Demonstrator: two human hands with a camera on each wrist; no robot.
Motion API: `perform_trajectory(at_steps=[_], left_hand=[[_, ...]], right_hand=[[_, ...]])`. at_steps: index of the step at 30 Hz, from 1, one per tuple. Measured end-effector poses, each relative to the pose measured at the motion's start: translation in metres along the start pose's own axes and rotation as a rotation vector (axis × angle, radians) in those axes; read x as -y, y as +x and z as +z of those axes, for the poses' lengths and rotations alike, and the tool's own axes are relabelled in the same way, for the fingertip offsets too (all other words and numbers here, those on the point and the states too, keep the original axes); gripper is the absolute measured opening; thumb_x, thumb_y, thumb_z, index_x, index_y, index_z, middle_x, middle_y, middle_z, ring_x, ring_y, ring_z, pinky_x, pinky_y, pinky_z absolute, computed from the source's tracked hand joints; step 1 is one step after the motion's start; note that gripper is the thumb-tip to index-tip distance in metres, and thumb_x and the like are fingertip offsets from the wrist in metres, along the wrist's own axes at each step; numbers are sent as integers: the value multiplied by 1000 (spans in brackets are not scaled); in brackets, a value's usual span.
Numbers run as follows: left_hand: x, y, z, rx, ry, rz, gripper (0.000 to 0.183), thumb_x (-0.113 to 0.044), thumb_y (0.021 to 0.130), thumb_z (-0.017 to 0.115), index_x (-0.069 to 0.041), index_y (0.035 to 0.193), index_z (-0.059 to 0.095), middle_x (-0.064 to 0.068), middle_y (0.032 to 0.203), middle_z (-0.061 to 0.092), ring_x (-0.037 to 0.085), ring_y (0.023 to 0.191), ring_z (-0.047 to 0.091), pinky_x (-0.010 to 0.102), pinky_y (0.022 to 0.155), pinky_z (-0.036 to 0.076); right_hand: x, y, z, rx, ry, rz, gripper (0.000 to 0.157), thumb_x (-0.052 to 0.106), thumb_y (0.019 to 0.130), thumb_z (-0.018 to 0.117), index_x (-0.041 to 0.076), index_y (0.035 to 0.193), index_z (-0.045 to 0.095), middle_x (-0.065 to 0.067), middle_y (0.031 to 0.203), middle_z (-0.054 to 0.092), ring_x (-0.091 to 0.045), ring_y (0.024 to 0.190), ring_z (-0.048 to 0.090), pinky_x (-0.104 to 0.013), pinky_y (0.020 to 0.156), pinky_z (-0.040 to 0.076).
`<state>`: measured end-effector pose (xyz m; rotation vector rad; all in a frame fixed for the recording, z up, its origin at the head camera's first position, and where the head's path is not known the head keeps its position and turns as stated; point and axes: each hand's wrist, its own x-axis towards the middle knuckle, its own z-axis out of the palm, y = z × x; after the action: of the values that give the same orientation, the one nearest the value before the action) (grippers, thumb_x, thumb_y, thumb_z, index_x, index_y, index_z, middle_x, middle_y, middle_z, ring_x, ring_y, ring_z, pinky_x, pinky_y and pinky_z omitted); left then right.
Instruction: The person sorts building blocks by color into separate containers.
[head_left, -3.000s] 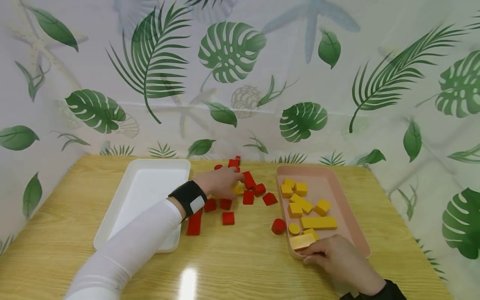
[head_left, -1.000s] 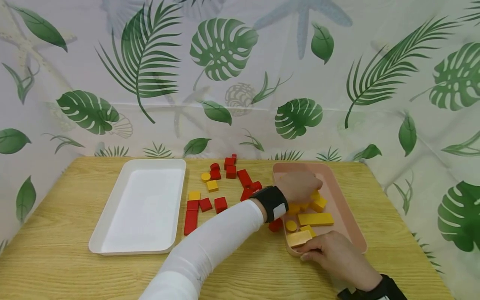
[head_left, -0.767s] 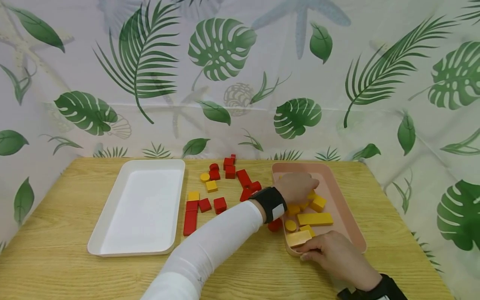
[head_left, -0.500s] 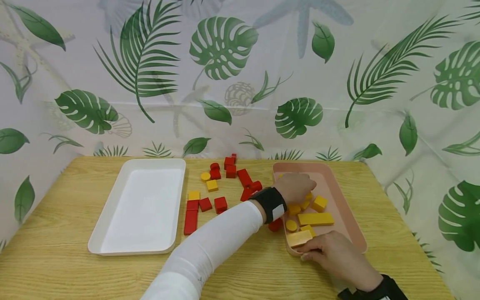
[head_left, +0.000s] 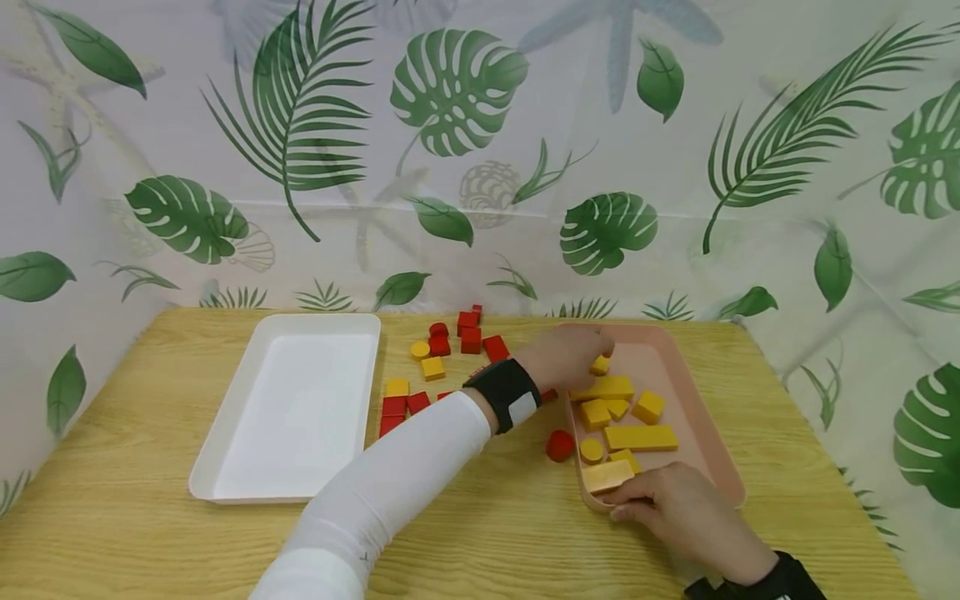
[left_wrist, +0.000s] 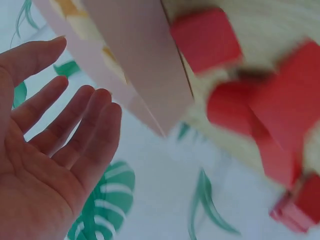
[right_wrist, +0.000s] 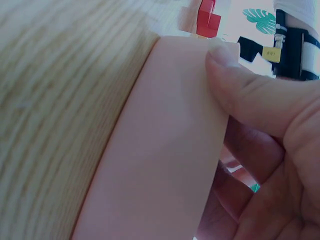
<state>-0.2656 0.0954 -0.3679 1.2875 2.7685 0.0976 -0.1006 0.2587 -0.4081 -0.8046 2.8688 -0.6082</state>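
In the head view my left hand [head_left: 566,354] hangs over the left rim of the pink tray [head_left: 703,425]. The left wrist view shows its fingers loosely spread, with nothing between them. My right hand [head_left: 686,508] grips the tray's near wall, thumb outside and fingers behind the rim, as the right wrist view shows. Inside the tray lie several yellow blocks, among them a long block [head_left: 640,437], a cube [head_left: 648,407] and a short cylinder [head_left: 591,451]. A yellow block [head_left: 608,477] lies beside my right fingers. The left hand hides part of the tray's far left corner.
A white tray [head_left: 296,408] stands on the left of the wooden table [head_left: 480,533]. Between the trays are scattered red blocks [head_left: 471,340] and a few yellow ones [head_left: 432,368]. A red cylinder [head_left: 558,446] stands by the pink tray. Leaf-printed cloth hangs behind.
My left hand went from the block pile to the pink tray, and has since drawn back leftward. A long yellow block now shows in the tray near it. The right hand stays put.
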Motion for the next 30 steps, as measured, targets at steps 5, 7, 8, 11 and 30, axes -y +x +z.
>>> perform_trajectory(at_steps=[5,7,8,11,30], left_hand=[[29,-26,-12,-2,-98,-83,41,-29,82,65,-17,120,56,-4,108,52,11,88,47,20,76,40],[42,-38,-13,-13,-96,-106,41,-31,81,65,-17,119,57,-3,105,51,11,86,47,21,74,40],[48,-45,-13,-11,-95,-119,41,-32,81,65,-17,118,57,-3,104,51,12,85,47,21,73,41],[67,-64,-11,-12,-35,-140,34,-30,82,63,-16,113,59,-3,98,50,12,82,47,22,70,41],[120,-133,21,117,-10,-321,28,-16,81,60,-14,108,63,2,101,52,16,82,48,26,71,42]], right_hand=[[1,-1,-2,0,20,8,15,40,80,62,36,92,70,28,84,60,4,76,56,-24,66,46],[1,-1,-2,-3,26,4,15,39,80,63,35,92,70,27,84,60,4,76,55,-23,65,46],[1,-1,-2,-4,30,-1,15,38,80,63,35,92,70,27,84,60,4,76,56,-23,65,46],[2,1,-2,-5,30,-5,14,37,79,64,35,91,70,27,84,60,4,76,56,-23,66,46],[3,5,1,2,11,8,13,42,79,63,36,88,69,28,82,59,4,75,55,-24,66,46]])
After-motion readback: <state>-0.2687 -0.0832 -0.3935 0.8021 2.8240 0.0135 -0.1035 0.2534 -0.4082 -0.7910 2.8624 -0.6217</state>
